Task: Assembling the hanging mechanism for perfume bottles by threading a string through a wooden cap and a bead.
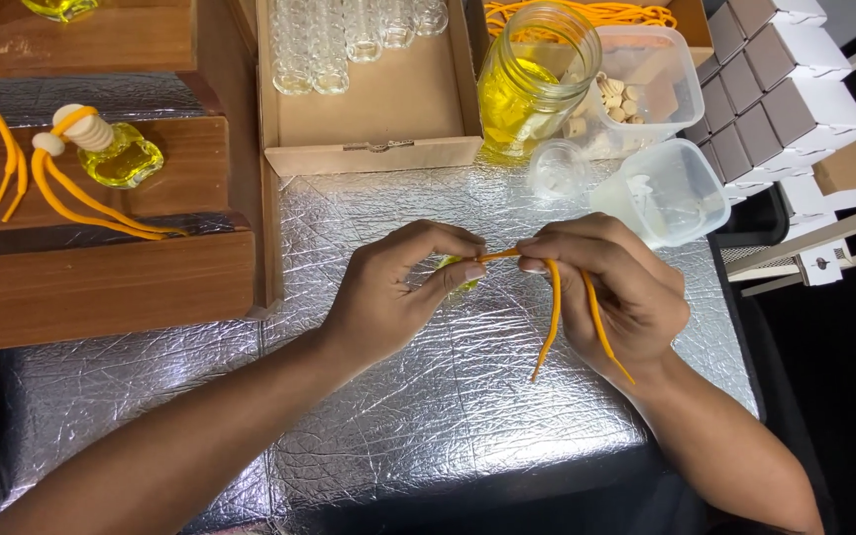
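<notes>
— Hands first: what have they got?

— Centre of the frame, over the foil-covered table (pixel 428 416). Left hand (pixel 388 297) is pinched shut around a small bottle (pixel 458 274) of yellow liquid, mostly hidden by the fingers. Right hand (pixel 616 287) is closed on an orange cord (pixel 554 317), with both ends dangling below.

— How far along?

— I'd say midway: cord meets bottle, no stopper visible on it. One finished bottle (pixel 116 151) with cord and wooden cap rests on the wooden steps, upper left.

— Anything crowding them?

— Not really. Cardboard tray (pixel 378 149) of empty bottles, jar (pixel 532 79) of yellow liquid and plastic tubs (pixel 666 193) sit along the top, apart from the hands.
</notes>
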